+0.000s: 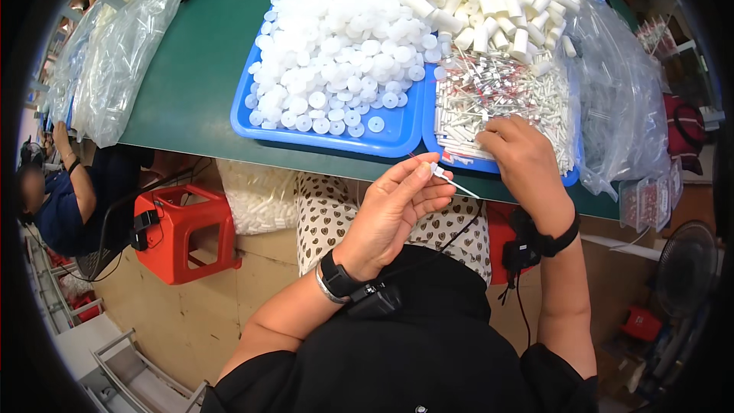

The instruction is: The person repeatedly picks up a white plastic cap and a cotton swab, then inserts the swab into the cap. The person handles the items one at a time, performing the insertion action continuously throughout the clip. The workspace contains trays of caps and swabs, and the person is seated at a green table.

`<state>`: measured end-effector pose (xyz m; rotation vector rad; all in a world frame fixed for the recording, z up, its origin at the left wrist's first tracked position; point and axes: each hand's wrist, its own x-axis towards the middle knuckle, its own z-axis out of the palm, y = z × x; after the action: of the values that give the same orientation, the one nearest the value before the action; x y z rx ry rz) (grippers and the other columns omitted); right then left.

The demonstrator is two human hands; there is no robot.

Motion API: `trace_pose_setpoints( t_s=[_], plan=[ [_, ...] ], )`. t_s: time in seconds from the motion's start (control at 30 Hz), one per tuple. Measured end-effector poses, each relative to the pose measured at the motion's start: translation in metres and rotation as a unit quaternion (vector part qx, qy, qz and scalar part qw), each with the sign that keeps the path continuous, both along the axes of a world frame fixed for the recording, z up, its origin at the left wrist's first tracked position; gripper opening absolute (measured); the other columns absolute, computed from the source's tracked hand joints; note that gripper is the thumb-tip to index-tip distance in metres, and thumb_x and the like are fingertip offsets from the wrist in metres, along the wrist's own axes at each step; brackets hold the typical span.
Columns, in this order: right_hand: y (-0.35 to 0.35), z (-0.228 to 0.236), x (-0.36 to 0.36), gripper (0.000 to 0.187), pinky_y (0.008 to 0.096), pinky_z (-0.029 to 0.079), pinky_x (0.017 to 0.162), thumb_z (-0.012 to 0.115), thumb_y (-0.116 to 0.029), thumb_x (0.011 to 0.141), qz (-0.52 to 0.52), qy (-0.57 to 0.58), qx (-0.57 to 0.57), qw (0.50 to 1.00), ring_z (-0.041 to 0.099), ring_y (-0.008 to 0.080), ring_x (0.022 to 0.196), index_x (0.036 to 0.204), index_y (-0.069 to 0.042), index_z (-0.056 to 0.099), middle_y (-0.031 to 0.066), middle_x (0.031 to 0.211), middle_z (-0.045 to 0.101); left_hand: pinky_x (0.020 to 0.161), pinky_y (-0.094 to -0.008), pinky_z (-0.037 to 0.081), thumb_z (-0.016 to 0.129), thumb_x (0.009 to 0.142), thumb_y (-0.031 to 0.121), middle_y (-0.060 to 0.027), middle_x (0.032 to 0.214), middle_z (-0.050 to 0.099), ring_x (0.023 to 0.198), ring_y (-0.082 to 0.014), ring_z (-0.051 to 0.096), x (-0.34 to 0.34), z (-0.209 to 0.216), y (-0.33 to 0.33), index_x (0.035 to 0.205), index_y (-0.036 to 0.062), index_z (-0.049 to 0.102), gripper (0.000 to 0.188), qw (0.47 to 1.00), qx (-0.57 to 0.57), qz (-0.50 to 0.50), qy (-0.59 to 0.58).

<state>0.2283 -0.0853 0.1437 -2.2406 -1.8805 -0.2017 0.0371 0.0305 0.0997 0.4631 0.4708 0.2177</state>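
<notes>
My left hand is held in front of the table edge, thumb and fingers pinching a small white plastic part. A thin white stem sticks out of that part to the lower right. My right hand is at the near side of the right blue tray. Its fingers are bent and drawn together over a pile of short white sticks; whatever is between the fingertips is hidden. Behind them lies a heap of small white parts with red and dark bits.
A left blue tray holds a mound of translucent white discs. White foam-like cylinders are heaped at the back. Clear plastic bags lie right. A red stool, a seated person and a fan stand around the table.
</notes>
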Motion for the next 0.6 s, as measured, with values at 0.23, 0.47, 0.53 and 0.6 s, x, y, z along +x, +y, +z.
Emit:
trace_pose_setpoints(
  t_s=[0.23, 0.47, 0.53, 0.6],
  plan=[
    [0.0, 0.001, -0.005, 0.013, 0.0382, 0.051, 0.066, 0.063, 0.003, 0.079, 0.022, 0.109, 0.071, 0.991, 0.063, 0.0298, 0.079, 0.091, -0.001, 0.061, 0.0126, 0.087, 0.063, 0.089, -0.031, 0.055, 0.054, 0.101, 0.022, -0.015, 0.111, 0.064, 0.099, -0.0199, 0.066, -0.001, -0.003, 0.004, 0.129, -0.001, 0.049, 0.037, 0.999, 0.014, 0.034, -0.002],
    [-0.015, 0.003, -0.032, 0.013, 0.0358, 0.05, 0.057, 0.068, 0.003, 0.078, 0.033, 0.234, 0.125, 0.964, 0.064, 0.0269, 0.065, 0.089, -0.001, 0.063, 0.0113, 0.078, 0.065, 0.089, -0.0314, 0.054, 0.054, 0.1, 0.024, -0.0132, 0.108, 0.064, 0.1, -0.0194, 0.065, 0.003, 0.007, 0.008, 0.125, -0.0003, 0.052, 0.035, 0.997, 0.015, 0.073, -0.005],
    [-0.016, 0.004, -0.034, 0.014, 0.0355, 0.05, 0.056, 0.069, 0.003, 0.078, 0.035, 0.225, 0.128, 0.965, 0.064, 0.0265, 0.065, 0.09, -0.002, 0.063, 0.0109, 0.078, 0.065, 0.089, -0.0314, 0.054, 0.055, 0.1, 0.024, -0.0133, 0.108, 0.064, 0.1, -0.0195, 0.065, 0.004, 0.008, 0.007, 0.125, -0.0003, 0.052, 0.035, 0.997, 0.015, 0.072, -0.002],
    [-0.016, 0.006, -0.036, 0.015, 0.0355, 0.05, 0.056, 0.07, 0.003, 0.077, 0.041, 0.218, 0.134, 0.966, 0.063, 0.0263, 0.064, 0.09, -0.002, 0.063, 0.0105, 0.077, 0.065, 0.089, -0.032, 0.056, 0.054, 0.101, 0.022, -0.0158, 0.112, 0.064, 0.1, -0.0208, 0.066, 0.005, 0.005, 0.006, 0.126, -0.0004, 0.051, 0.034, 0.997, 0.015, 0.069, -0.001]
  ],
)
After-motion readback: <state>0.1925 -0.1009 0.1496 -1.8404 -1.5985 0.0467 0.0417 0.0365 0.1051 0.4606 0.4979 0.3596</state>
